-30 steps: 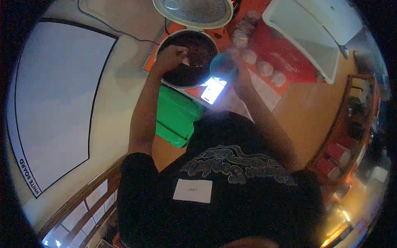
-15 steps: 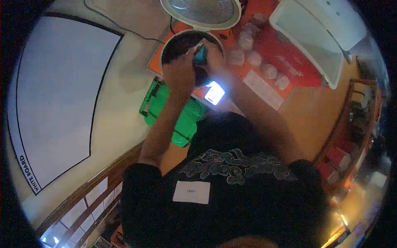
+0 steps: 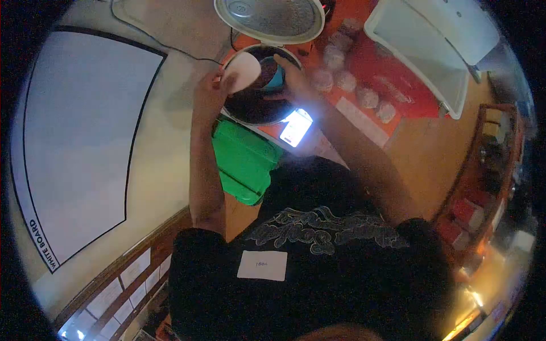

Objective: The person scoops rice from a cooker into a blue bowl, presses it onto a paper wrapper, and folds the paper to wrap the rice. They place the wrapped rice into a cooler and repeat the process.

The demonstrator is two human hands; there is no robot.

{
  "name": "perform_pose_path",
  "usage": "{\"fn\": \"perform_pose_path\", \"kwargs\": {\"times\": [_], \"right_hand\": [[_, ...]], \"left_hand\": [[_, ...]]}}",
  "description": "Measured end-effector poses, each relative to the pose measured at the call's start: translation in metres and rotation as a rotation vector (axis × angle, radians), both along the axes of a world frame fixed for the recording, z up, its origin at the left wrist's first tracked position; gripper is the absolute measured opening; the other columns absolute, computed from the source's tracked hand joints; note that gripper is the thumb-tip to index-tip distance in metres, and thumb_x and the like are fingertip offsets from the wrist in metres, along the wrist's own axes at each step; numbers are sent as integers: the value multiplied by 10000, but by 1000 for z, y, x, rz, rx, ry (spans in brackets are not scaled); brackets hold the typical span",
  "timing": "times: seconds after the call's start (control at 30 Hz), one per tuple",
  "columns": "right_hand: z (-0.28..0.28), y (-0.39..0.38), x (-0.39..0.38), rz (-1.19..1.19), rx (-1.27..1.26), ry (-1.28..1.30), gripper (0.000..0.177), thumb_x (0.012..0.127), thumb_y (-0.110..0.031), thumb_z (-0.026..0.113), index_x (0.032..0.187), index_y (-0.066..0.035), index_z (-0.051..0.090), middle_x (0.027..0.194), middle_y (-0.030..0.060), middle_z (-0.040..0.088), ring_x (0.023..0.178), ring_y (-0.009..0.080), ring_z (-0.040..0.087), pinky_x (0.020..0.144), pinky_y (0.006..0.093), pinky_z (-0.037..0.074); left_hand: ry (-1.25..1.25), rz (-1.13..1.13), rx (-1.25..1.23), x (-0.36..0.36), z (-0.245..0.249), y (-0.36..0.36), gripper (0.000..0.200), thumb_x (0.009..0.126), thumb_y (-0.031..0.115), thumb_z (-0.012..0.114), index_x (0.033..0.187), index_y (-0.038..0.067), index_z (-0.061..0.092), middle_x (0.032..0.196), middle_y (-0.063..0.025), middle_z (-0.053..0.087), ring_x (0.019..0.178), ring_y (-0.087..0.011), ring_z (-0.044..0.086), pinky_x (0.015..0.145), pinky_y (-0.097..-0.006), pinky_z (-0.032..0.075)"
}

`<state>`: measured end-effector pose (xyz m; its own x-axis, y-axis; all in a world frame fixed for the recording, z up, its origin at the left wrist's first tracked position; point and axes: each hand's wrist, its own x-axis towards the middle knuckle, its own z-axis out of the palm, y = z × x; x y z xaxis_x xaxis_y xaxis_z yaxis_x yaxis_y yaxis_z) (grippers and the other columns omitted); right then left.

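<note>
A round pot [image 3: 256,121] with a dark inside stands below its raised lid [image 3: 273,17]. My left hand [image 3: 211,90] grips a white rounded scoop or paddle [image 3: 243,72] over the pot's left side. Inside the pot's upper right, my right hand [image 3: 294,82] is closed around a blue cup-like object [image 3: 275,78], partly covered by the fingers. Dark contents show in the pot, too dim to make out. Just below the rim lies a brightly lit screen [image 3: 296,127], near my right wrist.
A green container [image 3: 244,162] sits below the pot. Several wrapped round packets [image 3: 345,80] lie on the red surface [image 3: 392,79] to the right. A large white tub [image 3: 421,57] is at the upper right. A cable [image 3: 165,44] runs to the pot.
My left hand has moved left, away from my right hand, and the white scoop now shows broadside. My right hand remains at the blue object. The view has shifted slightly.
</note>
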<state>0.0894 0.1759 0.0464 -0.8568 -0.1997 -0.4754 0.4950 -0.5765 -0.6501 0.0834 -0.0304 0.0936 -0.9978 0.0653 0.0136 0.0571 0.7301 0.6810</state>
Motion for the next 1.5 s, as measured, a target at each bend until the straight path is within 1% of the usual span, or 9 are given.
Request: {"fn": "perform_pose_path", "kwargs": {"times": [0.27,0.33,0.47,0.73,0.9,1.03,1.17,1.37,1.5], "right_hand": [[-70,-8,-18,287,453,390,514,933,-476,484,1291,-107,479,1212,118,509,1132,289,531,830,547,529],[-29,-6,-5,262,141,20,490,933,-449,476,1288,-110,481,1204,118,505,1143,299,521,814,539,537],[-21,-6,6,233,434,367,484,933,-444,468,1289,-117,479,1205,117,505,1149,314,515,800,530,545],[-20,0,-4,-51,-62,80,390,949,-404,454,1228,-134,488,1223,103,517,1132,286,534,787,521,555],[-19,-2,2,-135,-179,243,381,946,-389,493,1210,-115,477,1160,87,522,1119,247,528,848,487,534],[-28,-10,7,-275,-23,276,366,932,-345,541,1193,-96,477,1099,71,522,1039,201,521,893,371,466],[-43,-15,13,-263,30,251,353,929,-329,552,1184,-97,478,1074,73,516,994,194,511,898,339,422],[-34,-7,12,-204,158,225,344,937,-330,552,1174,-92,478,1097,88,526,991,208,523,897,349,433],[-12,0,13,-244,-48,102,383,938,-356,550,1198,-84,477,1090,96,540,1030,220,531,913,372,445]], "left_hand": [[-187,-310,-273,-33,-24,7,430,828,449,651,965,45,702,875,-152,701,814,-299,683,758,-411,518],[-188,-319,-308,-32,-28,6,453,821,469,632,982,51,701,887,-140,702,827,-288,681,775,-414,513],[-131,-326,-341,-35,-6,1,414,837,438,622,985,57,695,941,-164,697,864,-335,678,793,-437,517],[-32,-129,-672,-19,26,-9,455,917,360,556,1284,93,513,1130,-187,644,978,-400,641,879,-480,499],[-91,-39,138,9,16,28,428,940,239,521,1334,76,484,1235,-225,584,1125,-429,560,949,-487,453],[213,-291,113,20,-50,36,375,975,231,459,1311,75,517,1201,-226,602,1108,-416,575,943,-479,456],[-111,-131,-149,55,-35,61,380,1002,246,380,1299,76,544,1144,-233,622,1083,-415,582,927,-464,464],[-175,-265,341,27,-69,8,395,1003,287,410,1316,86,542,1132,-156,667,989,-297,652,842,-401,497],[-450,90,443,36,0,24,425,1014,349,407,1300,70,552,1152,-122,660,1036,-279,626,856,-370,497]]}}
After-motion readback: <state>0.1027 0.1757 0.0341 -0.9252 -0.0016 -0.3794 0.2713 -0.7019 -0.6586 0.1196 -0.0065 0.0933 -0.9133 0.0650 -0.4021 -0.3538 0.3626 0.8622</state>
